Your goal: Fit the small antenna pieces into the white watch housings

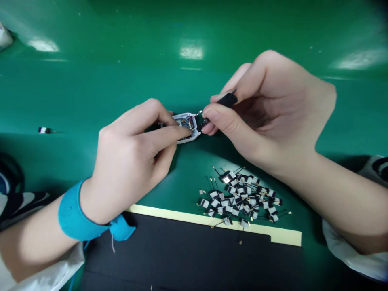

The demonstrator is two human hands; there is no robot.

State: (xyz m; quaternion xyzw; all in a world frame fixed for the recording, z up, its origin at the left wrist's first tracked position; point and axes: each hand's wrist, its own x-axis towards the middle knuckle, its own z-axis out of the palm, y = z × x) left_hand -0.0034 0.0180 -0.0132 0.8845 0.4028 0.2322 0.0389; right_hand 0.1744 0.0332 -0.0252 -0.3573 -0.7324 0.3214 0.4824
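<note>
Wht case (190,139), PCB (183,121) exposed, blk pc. (228,100) adj.

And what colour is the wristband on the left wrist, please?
The wristband is teal blue, best seen in the head view.

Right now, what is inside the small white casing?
Part of a circuit board shows inside the white casing; the left hand covers another part, so what lies beneath is hidden.
</note>
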